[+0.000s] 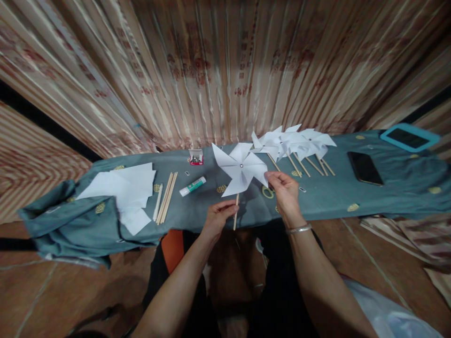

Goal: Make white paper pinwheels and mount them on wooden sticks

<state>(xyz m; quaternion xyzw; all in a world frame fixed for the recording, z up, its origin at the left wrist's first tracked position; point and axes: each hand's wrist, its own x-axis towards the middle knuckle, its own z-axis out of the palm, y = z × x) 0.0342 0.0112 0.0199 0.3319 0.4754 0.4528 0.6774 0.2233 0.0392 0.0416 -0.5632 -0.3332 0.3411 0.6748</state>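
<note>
A white paper pinwheel [232,171] with a silvery pin at its centre is held up over the near middle of the table. My left hand [219,217] is closed round its wooden stick [236,212], below the blades. With thumb and forefinger, my right hand [284,191] pinches the tip of the right-hand blade. Behind my right hand, a green scissors handle [268,192] lies partly hidden. Several finished-looking pinwheels [299,143] overlap at the back, their sticks pointing toward me.
A cloth-covered table [327,195] carries white paper sheets [123,185], several wooden sticks [167,197], a white pen-like stick [158,203], a glue stick [192,186] and a small box of pins [196,158]. Rightward are a phone [365,168] and blue-framed tablet [409,137]. A curtain [225,70] hangs behind.
</note>
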